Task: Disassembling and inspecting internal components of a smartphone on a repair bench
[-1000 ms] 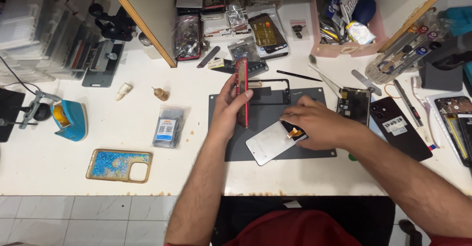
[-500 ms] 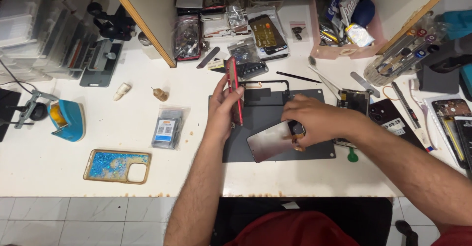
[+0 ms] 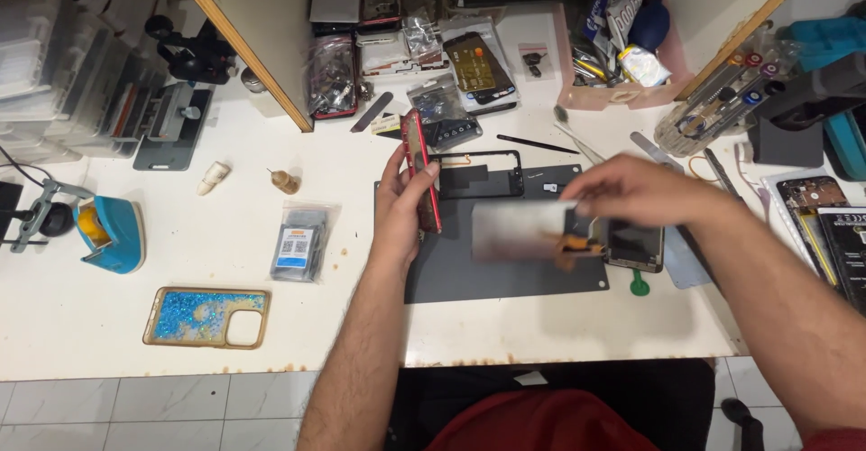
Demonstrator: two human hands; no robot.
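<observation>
My left hand (image 3: 400, 206) holds a red phone frame (image 3: 420, 170) upright on its edge, at the left side of the dark grey work mat (image 3: 469, 275). My right hand (image 3: 636, 189) grips the right end of a detached phone screen (image 3: 521, 231), which hangs blurred above the mat with an orange flex cable under it. The two parts are apart. A thin black frame (image 3: 478, 174) lies at the mat's back edge, behind the screen.
A glittery blue phone case (image 3: 207, 317) and a bagged part (image 3: 300, 240) lie left. A blue tool (image 3: 110, 232) is far left. Opened phones (image 3: 834, 230) lie right; a pink tool tray (image 3: 613, 41) and parts bags (image 3: 442, 99) crowd the back. A wooden shelf post (image 3: 244, 41) rises behind.
My right hand has lifted the screen away from the red frame and carried it to the right. The left hand keeps the frame upright in about the same place.
</observation>
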